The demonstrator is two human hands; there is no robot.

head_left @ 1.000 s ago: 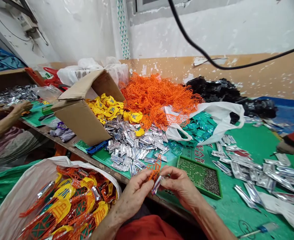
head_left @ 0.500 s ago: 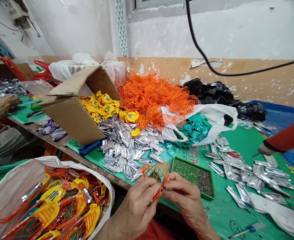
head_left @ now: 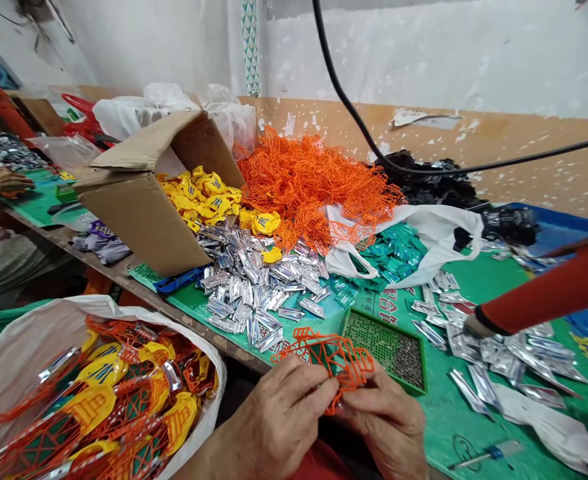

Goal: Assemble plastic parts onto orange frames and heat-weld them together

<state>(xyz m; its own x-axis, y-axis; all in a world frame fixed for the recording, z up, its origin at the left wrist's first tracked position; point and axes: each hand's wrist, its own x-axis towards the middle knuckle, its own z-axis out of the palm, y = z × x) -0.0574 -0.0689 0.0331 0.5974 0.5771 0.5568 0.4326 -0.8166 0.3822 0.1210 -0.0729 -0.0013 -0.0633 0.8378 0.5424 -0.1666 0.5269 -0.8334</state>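
An orange plastic lattice frame (head_left: 331, 353) is held up between both hands, just over the table's front edge. My left hand (head_left: 287, 413) is closed on its left and lower side, thumb and forefinger pressed together. On the right side, my right hand (head_left: 387, 413) pinches the same frame; its fingertips are partly hidden behind the lattice. Close behind the hands lies a green tray (head_left: 361, 321) with many small screws (head_left: 408, 360) at its right end. Silver foil-like pieces (head_left: 254, 287) are heaped to the left of the tray.
A white sack (head_left: 29, 333) of orange and yellow assemblies stands at left. Behind are a tipped cardboard box (head_left: 139, 220), yellow parts (head_left: 201, 200), an orange lattice heap (head_left: 314, 180) and teal pieces (head_left: 394, 253). A co-worker's red sleeve (head_left: 549, 287) reaches in at right, above a screwdriver (head_left: 489, 455).
The lattice frame has turned and opened out to face me more, with both hands still on it. At right, the co-worker's arm has reached further left over the silver pieces. The view has shifted slightly.
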